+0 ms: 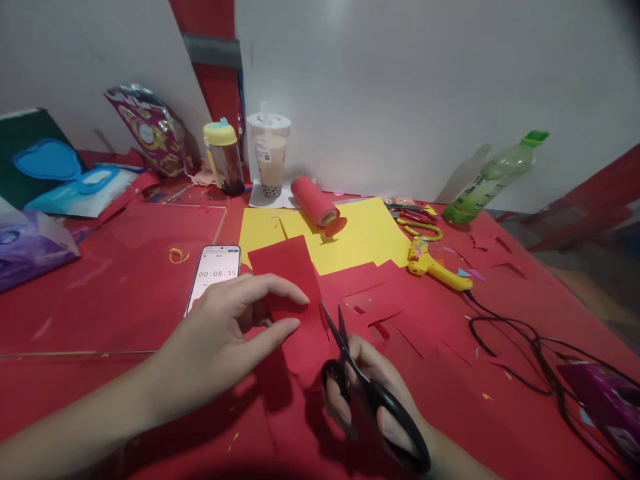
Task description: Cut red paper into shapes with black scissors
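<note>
My right hand (383, 383) grips black-handled scissors (357, 373), with fingers through the loops. Their blades are parted a little and point up and away from me, beside the right edge of a red paper piece (295, 263). Over that paper is my left hand (235, 327), its thumb and index finger apart with a gap between their tips. The curled fingers behind are partly hidden; I cannot tell whether they touch the paper. More red paper sheets and cut scraps (370, 300) lie just beyond the scissors. A phone (215, 267) showing a timer sits partly behind my left hand.
Yellow paper (355, 247) bears a red paper roll (313, 200). A yellow glue gun (440, 270) trails a black cable (525, 333) on the right. At the back stand a milk tea cup (270, 157), a yellow-lidded bottle (225, 160) and a leaning green bottle (493, 180).
</note>
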`<state>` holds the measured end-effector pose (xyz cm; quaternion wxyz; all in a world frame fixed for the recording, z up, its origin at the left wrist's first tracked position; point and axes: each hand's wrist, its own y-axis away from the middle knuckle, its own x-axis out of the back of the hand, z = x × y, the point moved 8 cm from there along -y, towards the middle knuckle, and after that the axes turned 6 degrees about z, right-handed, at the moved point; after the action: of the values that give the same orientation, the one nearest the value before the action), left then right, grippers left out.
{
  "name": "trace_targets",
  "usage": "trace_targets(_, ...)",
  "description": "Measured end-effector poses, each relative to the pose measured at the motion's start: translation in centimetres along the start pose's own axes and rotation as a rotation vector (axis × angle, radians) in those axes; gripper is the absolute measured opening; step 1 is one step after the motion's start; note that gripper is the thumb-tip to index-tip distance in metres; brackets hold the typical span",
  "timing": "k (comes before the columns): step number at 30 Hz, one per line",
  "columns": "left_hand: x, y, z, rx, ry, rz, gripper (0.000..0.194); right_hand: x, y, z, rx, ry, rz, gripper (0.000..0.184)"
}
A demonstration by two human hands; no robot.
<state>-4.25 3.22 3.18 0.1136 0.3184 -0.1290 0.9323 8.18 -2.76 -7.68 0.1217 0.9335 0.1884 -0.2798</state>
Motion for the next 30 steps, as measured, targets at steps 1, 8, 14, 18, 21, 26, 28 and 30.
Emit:
trace_targets(1, 0.0, 0.0, 0.0, -0.002, 0.002, 0.002, 0.011, 0.1, 0.0, 0.2, -0.01, 0.005, 0.001, 0.049)
trace_targets(8, -0.2, 0.2, 0.1, -0.009, -0.001, -0.012, 0.011, -0.6, -0.1, 0.5, -0.019, -0.006, -0.048, 0.049)
trace_targets(14, -0.7, 0.3, 0.3, -0.023, -0.051, -0.045, 0.013, -1.1, 0.0, 0.1, -0.001, -0.061, -0.064, 0.047)
trace_targets(18, -0.7, 0.4, 0.5, -0.038, -0.071, -0.033, 0.014, -1.2, -0.1, 0.2, -0.002, -0.086, -0.057, 0.047)
trace_targets(21, -0.7, 0.5, 0.6, -0.049, -0.075, -0.026, 0.014, -1.4, -0.2, 0.0, 0.028, -0.077, -0.081, 0.046)
trace_targets(26, -0.8, 0.6, 0.4, -0.043, -0.079, -0.019, 0.013, -1.6, -0.1, -0.4, 0.06, -0.062, -0.096, 0.044)
trace_targets(28, -0.8, 0.6, 0.4, -0.042, -0.074, -0.008, 0.014, -1.8, -0.1, -0.6, 0.068, -0.051, -0.103, 0.042)
trace_targets(30, -0.9, 0.6, 0.4, -0.045, -0.071, -0.001, 0.014, -1.9, -0.1, -0.7, 0.075, -0.039, -0.107, 0.041)
